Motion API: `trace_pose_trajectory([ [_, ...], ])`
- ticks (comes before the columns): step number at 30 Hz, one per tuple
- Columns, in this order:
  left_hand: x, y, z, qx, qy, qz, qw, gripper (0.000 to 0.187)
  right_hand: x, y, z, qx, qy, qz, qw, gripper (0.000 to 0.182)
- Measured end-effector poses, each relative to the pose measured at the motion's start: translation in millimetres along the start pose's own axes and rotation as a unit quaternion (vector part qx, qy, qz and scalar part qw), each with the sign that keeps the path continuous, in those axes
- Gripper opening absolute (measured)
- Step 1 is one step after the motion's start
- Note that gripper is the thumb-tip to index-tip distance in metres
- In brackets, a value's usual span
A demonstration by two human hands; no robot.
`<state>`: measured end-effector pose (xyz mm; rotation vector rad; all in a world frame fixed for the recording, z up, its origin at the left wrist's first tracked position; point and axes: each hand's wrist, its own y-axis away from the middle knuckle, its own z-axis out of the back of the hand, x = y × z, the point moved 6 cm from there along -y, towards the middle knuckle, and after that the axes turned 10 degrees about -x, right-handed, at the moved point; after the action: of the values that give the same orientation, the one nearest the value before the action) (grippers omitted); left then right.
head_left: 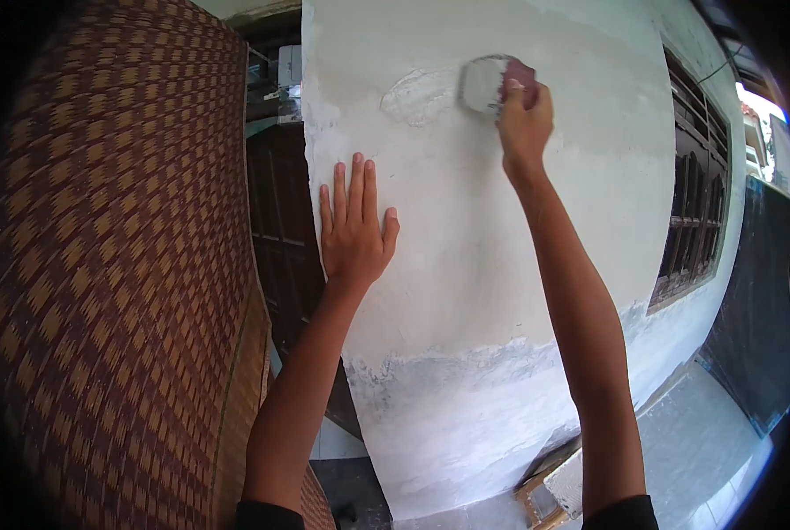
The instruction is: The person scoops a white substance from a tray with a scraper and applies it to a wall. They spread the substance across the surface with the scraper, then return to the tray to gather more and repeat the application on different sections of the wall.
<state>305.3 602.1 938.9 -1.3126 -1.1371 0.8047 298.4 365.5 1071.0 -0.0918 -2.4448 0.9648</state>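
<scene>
My right hand (pixel 526 132) is raised at the upper part of a pale wall (pixel 466 265). Between its thumb and fingers is a flat maroon spreader (pixel 520 78), its left part covered in greyish-white. Left of the spreader, a rough whitish patch of filler (pixel 417 97) marks the wall. Lower and to the left, my left hand (pixel 356 234) lies flat on the wall near its left edge, fingers stretched upward and thumb apart, holding nothing.
A woven brown mat (pixel 121 221) stands along the left, beside a dark wooden door (pixel 284 212). A barred window (pixel 695 185) is set in the wall at right. A wooden-framed object (pixel 554 486) sits low by the wall, near the tiled floor (pixel 695 450).
</scene>
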Motion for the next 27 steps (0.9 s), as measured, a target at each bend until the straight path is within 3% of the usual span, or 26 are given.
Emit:
trace_pose_trajectory([
  [4,0.7,0.4,0.4,0.007,-0.002,-0.002,1.000,0.068,13.9,33.7,-45.8,0.179,-0.046,0.149,0.971,0.024],
  [5,0.8,-0.9,0.7,0.010,-0.004,-0.001,1.000,0.068,17.4,41.1,-52.8,0.207,-0.044,0.146,0.966,0.025],
  [6,0.8,-1.7,0.9,0.010,-0.003,-0.004,1.000,0.068,29.1,45.7,-51.9,0.200,0.005,0.192,0.961,0.025],
  [8,1.7,-1.6,1.2,0.014,-0.003,-0.006,1.000,0.067,26.9,31.9,-47.9,0.141,0.026,0.189,0.971,0.024],
  [12,0.5,-0.8,1.8,0.015,-0.002,-0.003,1.000,0.066,13.5,-5.7,-8.4,-0.032,0.078,0.058,0.995,0.024],
  [14,-1.7,-2.1,2.6,0.009,-0.009,-0.006,1.000,0.066,3.8,-9.0,2.1,-0.078,-0.034,-0.032,0.996,0.023],
  [15,-2.2,-1.9,2.4,0.008,-0.008,-0.005,1.000,0.066,2.3,-6.6,0.9,-0.079,-0.034,-0.030,0.996,0.023],
  [17,-1.2,-1.8,1.2,0.006,-0.005,-0.005,1.000,0.065,3.4,6.2,-21.0,0.033,-0.125,0.021,0.991,0.020],
  [20,-0.9,-2.2,2.6,0.007,-0.005,-0.007,1.000,0.065,16.4,37.8,-43.7,0.193,-0.021,0.161,0.968,0.025],
  [21,-0.8,-2.4,3.2,0.001,-0.003,-0.011,1.000,0.066,15.7,37.9,-41.5,0.192,-0.021,0.160,0.968,0.025],
  [26,-0.7,-1.8,3.2,0.001,-0.001,-0.009,1.000,0.066,-2.0,-2.4,6.1,0.003,0.102,0.076,0.992,0.026],
  [27,-1.2,-1.5,3.7,0.003,-0.002,-0.007,1.000,0.066,-2.4,-8.8,16.1,-0.041,0.044,0.041,0.997,0.025],
])
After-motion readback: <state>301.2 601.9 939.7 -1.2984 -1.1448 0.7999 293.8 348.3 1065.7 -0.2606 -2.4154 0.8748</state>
